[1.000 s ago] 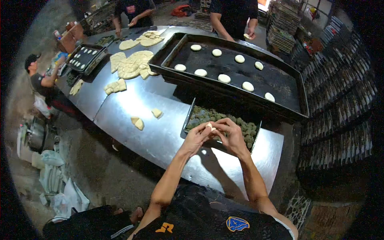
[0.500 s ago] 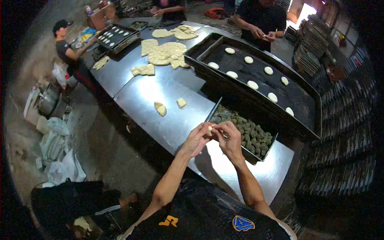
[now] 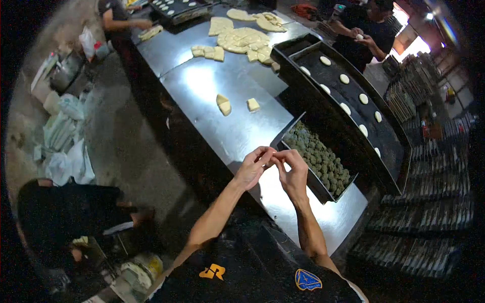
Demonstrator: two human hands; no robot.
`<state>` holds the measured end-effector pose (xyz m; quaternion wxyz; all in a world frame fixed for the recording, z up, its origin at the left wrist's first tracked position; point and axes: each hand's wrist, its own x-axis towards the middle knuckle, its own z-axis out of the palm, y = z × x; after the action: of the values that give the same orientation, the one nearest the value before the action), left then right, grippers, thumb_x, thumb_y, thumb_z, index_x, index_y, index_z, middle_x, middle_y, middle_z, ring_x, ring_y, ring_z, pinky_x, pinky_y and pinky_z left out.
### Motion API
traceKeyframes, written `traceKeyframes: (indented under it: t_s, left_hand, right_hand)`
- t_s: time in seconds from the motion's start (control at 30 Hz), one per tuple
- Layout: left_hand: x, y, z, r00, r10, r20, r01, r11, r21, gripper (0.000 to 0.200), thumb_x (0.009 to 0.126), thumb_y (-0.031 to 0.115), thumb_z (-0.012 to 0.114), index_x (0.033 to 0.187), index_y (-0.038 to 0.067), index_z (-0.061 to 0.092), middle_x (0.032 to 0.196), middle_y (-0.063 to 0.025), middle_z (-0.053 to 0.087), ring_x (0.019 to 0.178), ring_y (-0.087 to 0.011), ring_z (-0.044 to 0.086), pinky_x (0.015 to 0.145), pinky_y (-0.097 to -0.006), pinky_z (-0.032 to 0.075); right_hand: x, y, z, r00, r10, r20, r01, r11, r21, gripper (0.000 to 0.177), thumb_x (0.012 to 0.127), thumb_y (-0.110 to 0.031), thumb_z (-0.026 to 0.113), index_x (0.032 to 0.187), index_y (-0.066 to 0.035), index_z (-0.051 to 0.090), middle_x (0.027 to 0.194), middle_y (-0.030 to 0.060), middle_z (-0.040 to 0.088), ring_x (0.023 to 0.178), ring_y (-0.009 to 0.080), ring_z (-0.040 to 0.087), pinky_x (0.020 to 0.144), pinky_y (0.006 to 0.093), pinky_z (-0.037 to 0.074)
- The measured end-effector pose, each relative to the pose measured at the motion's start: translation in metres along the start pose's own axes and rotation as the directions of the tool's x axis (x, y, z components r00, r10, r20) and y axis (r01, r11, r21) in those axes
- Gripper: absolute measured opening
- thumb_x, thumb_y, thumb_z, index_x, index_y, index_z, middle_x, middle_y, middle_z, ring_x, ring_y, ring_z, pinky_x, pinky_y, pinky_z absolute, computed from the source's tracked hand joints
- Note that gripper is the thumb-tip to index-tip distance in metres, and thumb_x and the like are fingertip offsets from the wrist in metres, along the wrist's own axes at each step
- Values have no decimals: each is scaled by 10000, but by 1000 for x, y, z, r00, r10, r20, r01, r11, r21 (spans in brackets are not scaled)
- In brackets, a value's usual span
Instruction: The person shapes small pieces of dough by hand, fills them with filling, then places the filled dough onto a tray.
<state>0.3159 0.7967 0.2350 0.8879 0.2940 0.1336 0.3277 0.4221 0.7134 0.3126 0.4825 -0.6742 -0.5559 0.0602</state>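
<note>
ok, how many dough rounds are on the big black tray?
9 dough rounds on the black tray: four in the far row, five in the near row. None looks hidden.

The person's black shirt is showing an orange R-like mark; its blue triangular badge is showing nothing legible.

Your left hand and right hand meet fingertip to fingertip, hiding whatever sits between them. The dark lumps in the small tray are too small to identify. The top edge crops a co-worker at the shoulders.
</note>
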Motion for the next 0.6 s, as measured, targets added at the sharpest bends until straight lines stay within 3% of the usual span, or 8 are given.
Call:
traceKeyframes:
  t_s: [0.07,0.13,0.17,0.23,0.27,0.37,0.47,0.6]
  left_hand:
    - [-6,6,-11,995,-59,-80,90,882,463,360,943,248,617,1186,-6,541,1056,-50,606,960,-101,559,905,-271,429]
    - [-10,10,-25,948,216,-232,6,719,695,396,916,245,647,1212,-2,556,1203,-89,579,1122,-162,520,974,-289,399]
    - [-13,19,-41,915,309,-259,-3,647,762,430,903,247,662,1237,3,547,1247,-108,568,1182,-180,496,1011,-307,376]
    - [-31,42,-61,892,322,-318,34,653,756,503,897,293,663,1283,1,525,1277,-93,562,1192,-188,500,1026,-311,368]
    - [-41,53,-63,861,390,-325,-81,737,671,447,880,253,699,1223,3,559,1087,-10,573,870,-83,502,772,-227,424]
    - [-79,81,-80,791,420,-445,-2,729,685,466,905,278,665,1258,-1,547,1240,-95,583,1174,-184,525,1013,-314,394]
    - [-111,84,-106,691,451,-565,51,749,661,429,933,287,628,1259,16,561,1260,-85,573,1179,-184,522,1018,-312,385]
    - [-127,86,-94,634,454,-626,44,787,615,405,943,282,612,1256,29,569,1257,-81,575,1182,-184,522,1019,-312,385]
  right_hand:
    - [-15,26,18,997,56,44,-56,998,3,107,777,17,695,872,11,646,824,129,590,754,248,595,660,354,485]
    - [-58,113,56,973,45,227,5,977,-215,101,811,-58,683,870,17,649,825,137,578,818,279,569,744,394,465]
    - [-61,107,57,943,210,259,-175,973,-151,164,833,-135,677,891,17,653,894,145,557,911,307,510,797,412,427]
    - [-37,97,50,978,64,200,-23,980,-200,170,823,-138,689,884,17,652,924,146,540,926,311,490,794,418,414]
    - [-26,85,45,989,-72,133,104,963,-249,177,813,-141,701,876,17,651,955,146,522,942,315,469,791,424,401]
    - [37,48,27,986,-88,140,128,943,-308,227,833,-175,677,929,23,621,1003,160,491,1000,322,420,840,443,359]
    - [27,86,84,986,-138,-97,65,843,-534,275,914,-239,516,1026,11,528,979,177,464,947,333,411,864,448,309]
    - [6,107,122,968,105,229,31,853,-521,264,921,-237,478,1033,-1,518,980,176,456,905,339,425,839,465,318]
